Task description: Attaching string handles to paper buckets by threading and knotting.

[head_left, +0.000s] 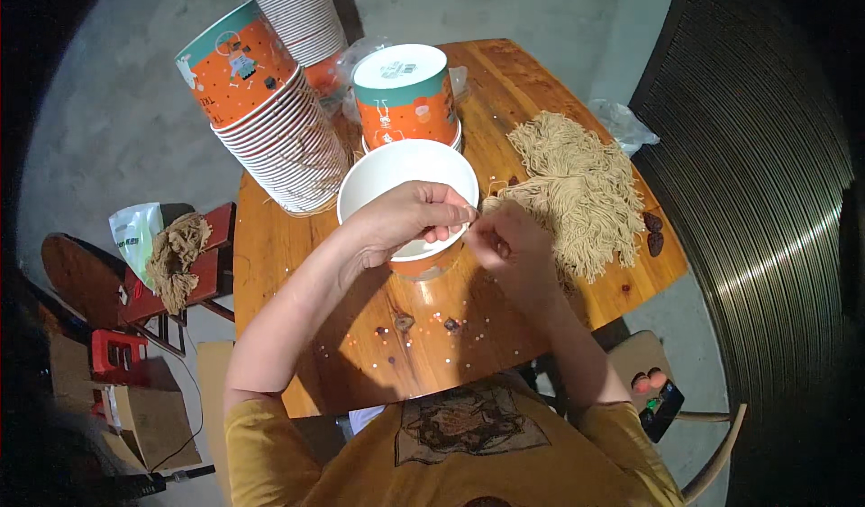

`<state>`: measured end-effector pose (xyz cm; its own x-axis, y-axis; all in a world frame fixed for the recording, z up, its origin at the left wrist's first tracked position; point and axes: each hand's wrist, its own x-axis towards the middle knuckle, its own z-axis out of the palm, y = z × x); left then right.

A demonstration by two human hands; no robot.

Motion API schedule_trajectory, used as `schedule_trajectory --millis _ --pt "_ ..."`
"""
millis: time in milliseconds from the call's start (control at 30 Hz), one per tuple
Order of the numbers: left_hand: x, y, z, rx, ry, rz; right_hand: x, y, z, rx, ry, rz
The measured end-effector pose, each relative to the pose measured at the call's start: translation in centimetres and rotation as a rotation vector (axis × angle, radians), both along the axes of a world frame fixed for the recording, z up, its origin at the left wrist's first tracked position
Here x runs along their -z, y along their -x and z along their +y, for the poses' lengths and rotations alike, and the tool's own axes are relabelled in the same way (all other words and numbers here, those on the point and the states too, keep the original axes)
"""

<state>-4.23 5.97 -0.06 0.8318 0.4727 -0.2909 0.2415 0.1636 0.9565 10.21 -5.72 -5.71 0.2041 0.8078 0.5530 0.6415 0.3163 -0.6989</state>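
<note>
A paper bucket (396, 167), white inside and orange outside, stands mouth up on the wooden table in front of me. My left hand (416, 217) reaches over its near right rim, thumb and fingers pinched together. Just right of the bucket, my right hand (515, 250) is closed too, its fingertips meeting those of the left. Whatever lies between the fingers is too small to make out. Beside my right hand spreads a large bundle of beige cords (581, 192), with loose strands reaching toward the fingers.
Behind the bucket stands an upturned orange-and-green paper bucket (405, 102). Tall leaning stacks of paper buckets (279, 147) rise at the left. Small white dots and dark lumps (451, 324) lie near the table's front edge. Dark wrinkled pieces (655, 242) sit at the right edge.
</note>
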Motion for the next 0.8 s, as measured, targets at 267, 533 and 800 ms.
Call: schedule_trajectory --millis 267,533,800 --pt "-1.0 -0.3 -0.7 -0.035 0.164 0.079 -1.0 2.0 -0.1 0.112 -0.188 -0.276" --pt "-0.9 0.0 -1.2 -0.127 0.098 0.035 -0.3 0.9 -0.3 0.011 -0.204 -0.108" --pt "-0.6 0.5 -0.9 -0.082 0.096 -0.03 0.1 -0.6 0.1 -0.199 0.101 0.582"
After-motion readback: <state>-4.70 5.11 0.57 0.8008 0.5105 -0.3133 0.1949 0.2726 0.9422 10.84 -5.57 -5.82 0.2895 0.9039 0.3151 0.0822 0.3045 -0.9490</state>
